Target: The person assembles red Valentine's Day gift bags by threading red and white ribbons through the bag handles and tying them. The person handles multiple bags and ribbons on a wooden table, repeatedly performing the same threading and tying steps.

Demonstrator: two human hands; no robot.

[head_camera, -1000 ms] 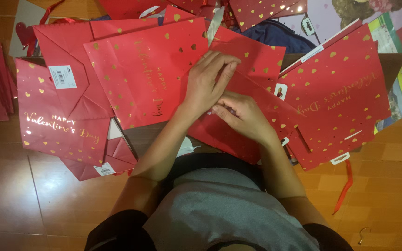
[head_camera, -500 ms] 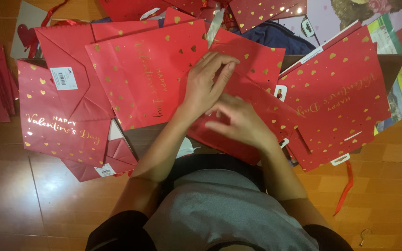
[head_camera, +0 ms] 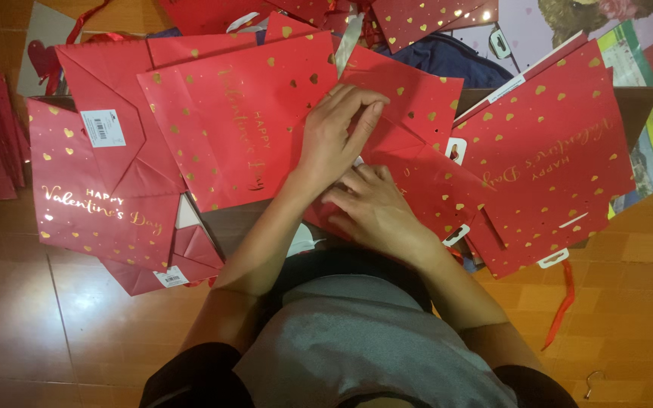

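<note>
Bare wooden floor (head_camera: 54,332) left; overlapping red gift bags (head_camera: 236,121) crowding everything ahead.

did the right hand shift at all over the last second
Yes, slightly. The right hand slid left, toward the left hand, judged against the white hang tab on the red bags.

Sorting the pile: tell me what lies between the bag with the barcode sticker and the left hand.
In the head view, one flat red gift bag with gold hearts lies between the stickered bag and the left hand.

Likely a home: a glossy wooden parquet floor (head_camera: 54,332) strewn with flat red heart-print gift bags (head_camera: 243,121).
</note>
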